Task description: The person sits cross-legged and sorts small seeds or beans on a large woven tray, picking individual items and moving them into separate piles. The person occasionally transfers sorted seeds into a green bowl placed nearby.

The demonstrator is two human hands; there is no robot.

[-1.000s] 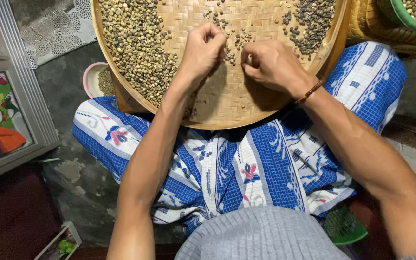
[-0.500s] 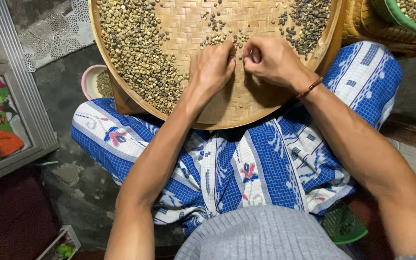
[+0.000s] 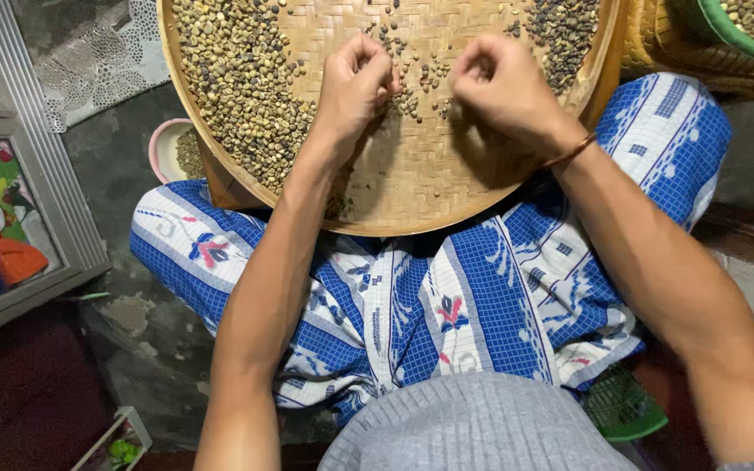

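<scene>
A woven tray is rested on the lap, with beans heaped along its left side and a darker pile at upper right. The left hand and right hand are curled narrow over scattered beans between the piles. Whether beans are pinched cannot be told.

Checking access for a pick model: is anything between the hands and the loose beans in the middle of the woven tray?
Nothing visible. The left hand and right hand rest on the woven tray, curled over the scattered beans between them. The big pale bean pile lies off to one side.
</scene>
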